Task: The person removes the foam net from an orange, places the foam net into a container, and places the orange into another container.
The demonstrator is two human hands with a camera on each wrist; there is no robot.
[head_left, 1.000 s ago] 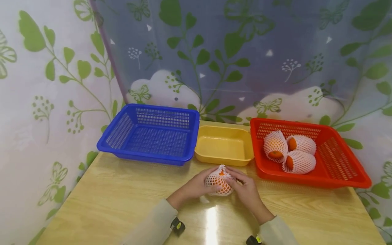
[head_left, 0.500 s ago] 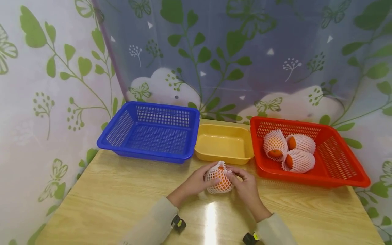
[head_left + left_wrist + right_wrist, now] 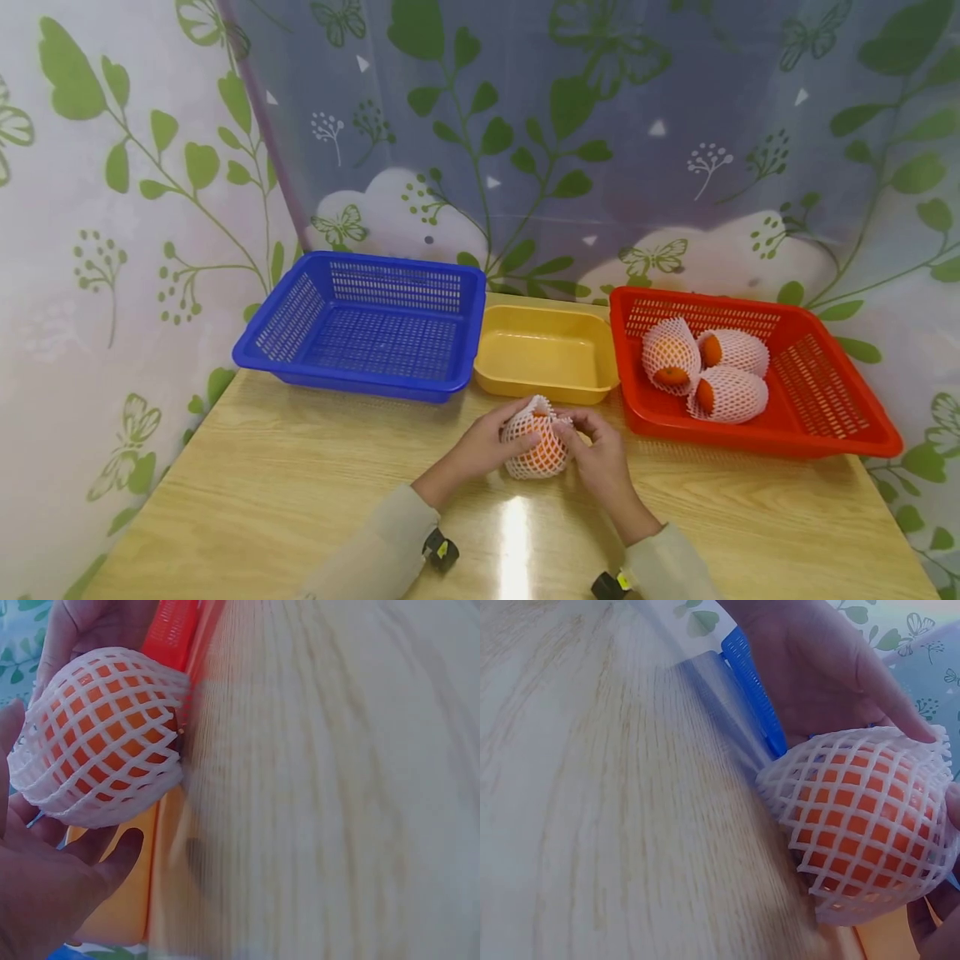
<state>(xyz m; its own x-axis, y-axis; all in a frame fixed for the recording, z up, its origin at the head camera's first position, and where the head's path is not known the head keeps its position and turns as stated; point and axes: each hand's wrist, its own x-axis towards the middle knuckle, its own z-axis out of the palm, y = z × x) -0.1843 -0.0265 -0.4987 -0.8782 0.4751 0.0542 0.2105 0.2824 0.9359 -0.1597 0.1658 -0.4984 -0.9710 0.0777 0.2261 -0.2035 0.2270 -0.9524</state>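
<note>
An orange fruit in a white foam net is between the hands, near the table's front middle. The left hand holds it from the left, with the thumb across its front. On the other side, the right hand pinches the edge of the foam net at the upper right. A bit of bare orange skin shows at the net's top opening. In the left wrist view the left hand's fingers lie curled beneath the netted fruit. The right wrist view shows the netted fruit with the right fingers partly cut off by the frame.
Behind the hands stands a shallow yellow tray with nothing in it. A blue basket, also with nothing in it, is at its left. At its right, a red basket holds three netted orange fruits. All rest on a wooden table.
The net's top was gathered above the fruit and now stands more open, its right edge drawn aside by the right hand. Both hands have kept nearly the same place.
</note>
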